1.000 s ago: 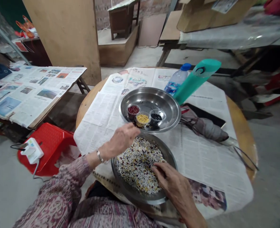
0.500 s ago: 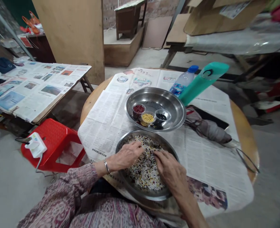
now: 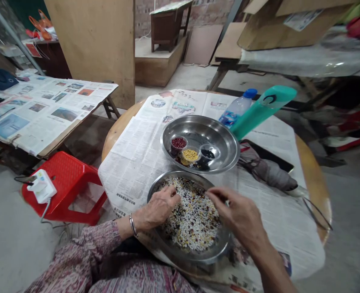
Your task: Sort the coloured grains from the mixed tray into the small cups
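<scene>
A steel basin (image 3: 195, 257) near me holds a spread of white rice grains mixed with black, yellow and dark red beans (image 3: 192, 215). My left hand (image 3: 158, 206) is over the basin's left side, its fingers curled with thumb and fingertips together just at the grains. Over the right rim is my right hand (image 3: 239, 213), thumb and forefinger pinched near the mixture. Anything between either set of fingertips is too small to make out. Just beyond, a second steel basin (image 3: 210, 126) contains small clear cups of red beans (image 3: 179, 142), yellow beans (image 3: 190, 154) and black beans (image 3: 208, 154).
Newspaper (image 3: 131, 162) covers the round table. A water bottle (image 3: 237, 108), a teal folder-like item (image 3: 263, 110), a folded grey umbrella (image 3: 271, 171) and a dark flat object (image 3: 268, 156) lie to the right. A red stool (image 3: 66, 179) carries a white power strip (image 3: 42, 186).
My hands have moved apart, the left slightly left and the right outward and up toward the rim. More of the grain mixture shows between them, looking flatter.
</scene>
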{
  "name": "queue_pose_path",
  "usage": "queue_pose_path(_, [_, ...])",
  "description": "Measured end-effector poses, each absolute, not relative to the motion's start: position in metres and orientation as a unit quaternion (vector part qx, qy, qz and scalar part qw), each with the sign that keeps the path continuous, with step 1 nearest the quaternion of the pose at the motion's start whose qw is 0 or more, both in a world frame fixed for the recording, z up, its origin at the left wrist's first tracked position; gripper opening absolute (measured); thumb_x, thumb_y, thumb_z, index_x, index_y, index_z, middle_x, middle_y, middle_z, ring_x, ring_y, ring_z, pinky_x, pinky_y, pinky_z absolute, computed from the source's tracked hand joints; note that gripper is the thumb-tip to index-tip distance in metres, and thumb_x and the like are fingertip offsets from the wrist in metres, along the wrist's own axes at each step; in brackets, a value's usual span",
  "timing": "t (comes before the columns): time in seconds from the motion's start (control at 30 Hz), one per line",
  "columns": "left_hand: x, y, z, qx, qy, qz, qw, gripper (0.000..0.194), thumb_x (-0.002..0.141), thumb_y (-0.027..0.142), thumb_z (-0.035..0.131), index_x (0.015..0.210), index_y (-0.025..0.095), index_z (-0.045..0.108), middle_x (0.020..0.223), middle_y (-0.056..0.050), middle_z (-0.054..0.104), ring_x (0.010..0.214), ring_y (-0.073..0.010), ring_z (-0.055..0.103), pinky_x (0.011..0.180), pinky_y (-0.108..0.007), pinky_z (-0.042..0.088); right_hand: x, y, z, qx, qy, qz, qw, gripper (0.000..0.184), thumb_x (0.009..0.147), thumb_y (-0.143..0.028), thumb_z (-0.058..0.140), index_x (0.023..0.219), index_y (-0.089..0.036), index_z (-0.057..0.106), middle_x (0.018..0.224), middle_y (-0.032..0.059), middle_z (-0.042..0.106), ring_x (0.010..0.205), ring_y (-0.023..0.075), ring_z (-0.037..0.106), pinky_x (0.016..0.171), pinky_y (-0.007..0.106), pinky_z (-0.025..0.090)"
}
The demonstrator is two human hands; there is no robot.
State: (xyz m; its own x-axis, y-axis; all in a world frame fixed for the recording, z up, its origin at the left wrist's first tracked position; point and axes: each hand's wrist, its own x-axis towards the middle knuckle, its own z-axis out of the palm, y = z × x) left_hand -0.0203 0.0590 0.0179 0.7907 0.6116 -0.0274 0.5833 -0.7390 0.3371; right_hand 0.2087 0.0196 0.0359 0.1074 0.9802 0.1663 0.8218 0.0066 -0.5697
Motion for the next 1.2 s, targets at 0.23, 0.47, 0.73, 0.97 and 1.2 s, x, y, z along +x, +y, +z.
queue_pose_path(0.23, [-0.022, 0.043, 0.013, 0.922, 0.312, 0.105, 0.203, 0.019, 0.097, 0.013, 0.041, 0.108, 0.018, 0.055, 0.110, -0.006, 0.058, 0.099, -0.0161, 0.055, 0.084, -0.028, 0.049, 0.234, 0.134, 0.058, -0.758, -0.623, 0.015, 0.194, 0.026, 0.083, -0.035, 0.055, 0.092, -0.023, 0.076, 0.092, 0.0090, 0.074, 0.079, 0.0240, 0.065, 0.063, 0.032, 0.041])
queue_pose_path(0.47, [-0.043, 0.018, 0.006, 0.897, 0.332, 0.145, 0.252, 0.019, 0.098, 0.016, 0.042, 0.108, 0.018, 0.057, 0.103, -0.004, 0.060, 0.092, -0.0123, 0.057, 0.082, -0.023, 0.048, 0.249, 0.178, 0.034, -0.743, -0.661, 0.030, 0.105, 0.020, 0.073, -0.035, 0.068, 0.084, -0.023, 0.079, 0.079, 0.0122, 0.071, 0.068, 0.0232, 0.059, 0.059, 0.032, 0.037])
queue_pose_path(0.73, [-0.039, 0.018, -0.001, 0.905, 0.324, 0.150, 0.232, 0.020, 0.098, 0.018, 0.040, 0.103, 0.017, 0.060, 0.099, -0.004, 0.062, 0.088, -0.0134, 0.058, 0.079, -0.024, 0.047, 0.246, 0.158, 0.041, -0.746, -0.639, 0.018, 0.186, 0.024, 0.080, -0.039, 0.060, 0.081, -0.022, 0.077, 0.083, 0.0088, 0.071, 0.067, 0.0189, 0.057, 0.057, 0.030, 0.034])
queue_pose_path(0.97, [-0.043, 0.018, 0.017, 0.915, 0.324, 0.076, 0.230, 0.016, 0.098, 0.019, 0.042, 0.100, 0.017, 0.058, 0.099, -0.004, 0.060, 0.092, -0.0147, 0.056, 0.082, -0.027, 0.048, 0.207, 0.040, 0.034, -0.652, -0.672, 0.164, 0.311, 0.026, 0.088, -0.042, 0.055, 0.084, -0.022, 0.071, 0.083, 0.0049, 0.070, 0.073, 0.0189, 0.063, 0.067, 0.031, 0.047])
queue_pose_path(1.2, [-0.043, 0.014, 0.032, 0.919, 0.330, -0.023, 0.213, 0.022, 0.091, 0.025, 0.057, 0.111, 0.018, 0.049, 0.113, -0.007, 0.054, 0.100, -0.0199, 0.056, 0.081, -0.031, 0.049, 0.158, -0.022, -0.012, -0.554, -0.792, 0.207, 0.154, 0.023, 0.094, -0.023, 0.044, 0.085, -0.023, 0.065, 0.084, 0.0028, 0.065, 0.076, 0.0162, 0.063, 0.068, 0.027, 0.048])
